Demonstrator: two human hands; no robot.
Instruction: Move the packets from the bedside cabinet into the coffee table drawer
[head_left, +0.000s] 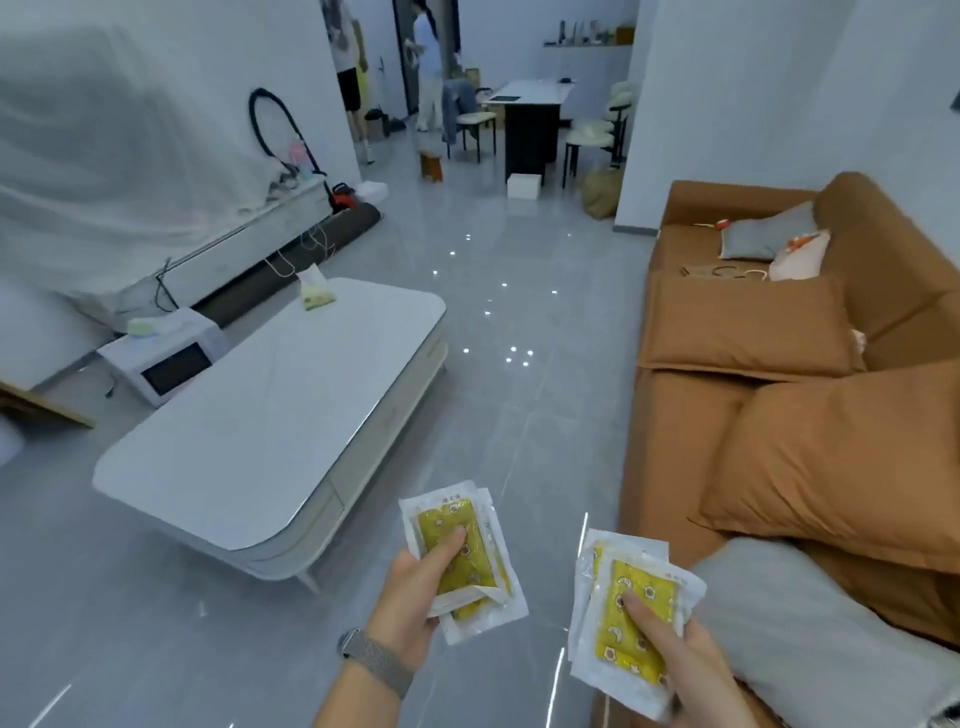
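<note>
Two small stacks of flat packets, clear-white plastic sleeves with a yellow patterned pad inside each, are held up over the grey tiled floor (519, 364). The left-hand stack of packets (470, 525) is fanned slightly, so edges of at least two sleeves show; the right-hand stack of packets (631, 587) also shows several overlapping edges, but the exact count in either stack cannot be made out, and the printing at the top of the sleeves is too blurred to read.

The left hand (410, 597), with a grey mesh watch band (376, 662) on its wrist, has its grip closed on its stack: the thumb lies across the yellow face and the fingers curl underneath, hidden by the sleeves. The right hand (680, 657) grips its stack the same way, thumb pressed on the yellow pad, its lower part cut off by the frame edge.

Both stacks are in the air, just beyond the near corner of the white rounded-corner coffee desk (270, 410), between it and the brown fabric sofa (753, 332). Drawer fronts along the side of the coffee desk look shut, though the seams are faint. On the far end of the coffee desk stands a pale green tissue pack (317, 293). Behind the coffee desk, on the floor, sits a white microwave oven (166, 358).
</note>
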